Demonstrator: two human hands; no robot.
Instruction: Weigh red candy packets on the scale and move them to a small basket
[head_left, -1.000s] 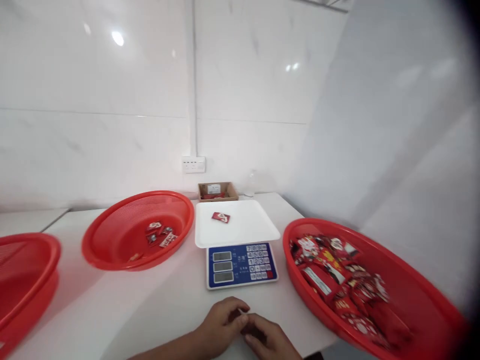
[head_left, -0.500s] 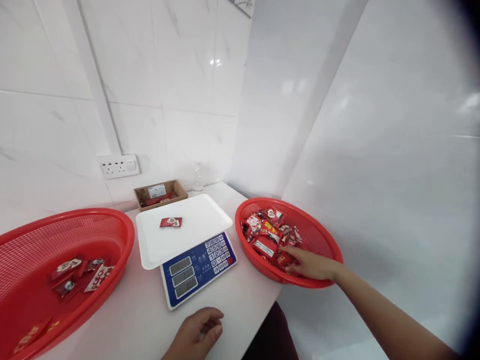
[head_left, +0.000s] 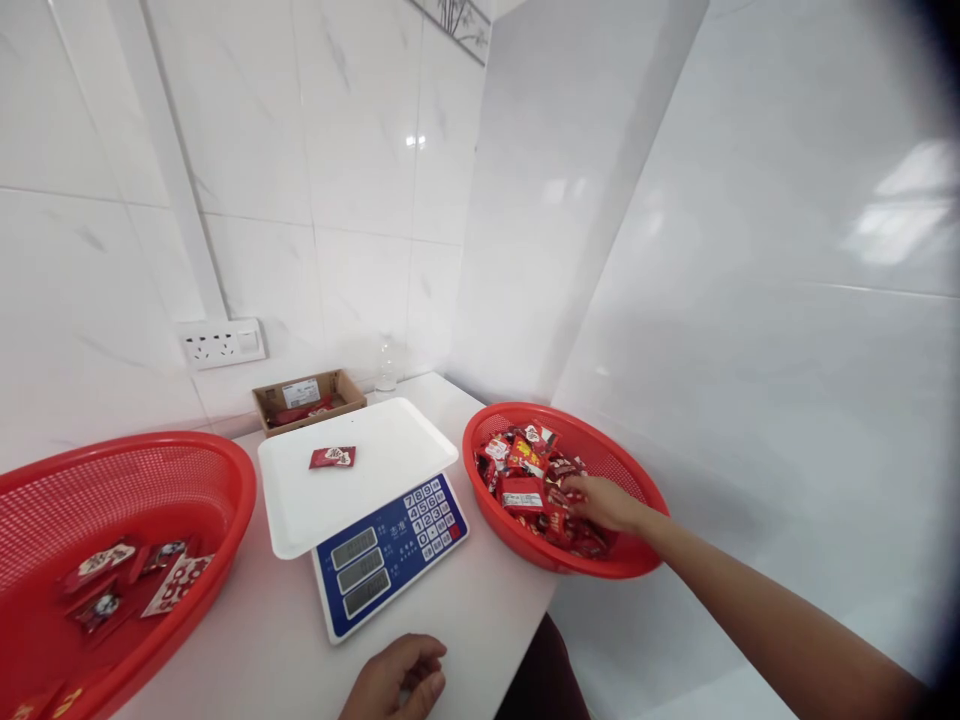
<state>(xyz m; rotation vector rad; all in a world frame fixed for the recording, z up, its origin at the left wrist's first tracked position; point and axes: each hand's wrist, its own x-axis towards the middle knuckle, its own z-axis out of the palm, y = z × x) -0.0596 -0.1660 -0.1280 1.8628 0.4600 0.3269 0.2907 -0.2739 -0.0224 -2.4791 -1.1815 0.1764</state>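
Inside the right red basket [head_left: 480, 490], my right hand [head_left: 606, 503] reaches in from the right among several small red wrapped packets [head_left: 525, 493]. Its fingers are bent together against the packets; the tips are partly hidden, and I cannot make out what they hold. My left hand [head_left: 401, 680] rests near the table's front edge, below the scale. It is loosely curled and holds nothing, with a gap between thumb and forefinger. A blue and white digital scale [head_left: 390, 550] carries a white tray [head_left: 405, 430], on which lies one red packet [head_left: 332, 457].
Another red basket [head_left: 244, 480] stands at the left with several packets inside. Behind the scale are a cardboard box [head_left: 349, 390] holding red packets and a clear bottle [head_left: 385, 365]. A wall socket [head_left: 221, 344] is above the box. Walls enclose the white table [head_left: 480, 610] behind.
My right hand has shifted slightly among the packets, its fingers drawn closer together. The whole view has tilted a little; the left hand stays curled near the table's edge.
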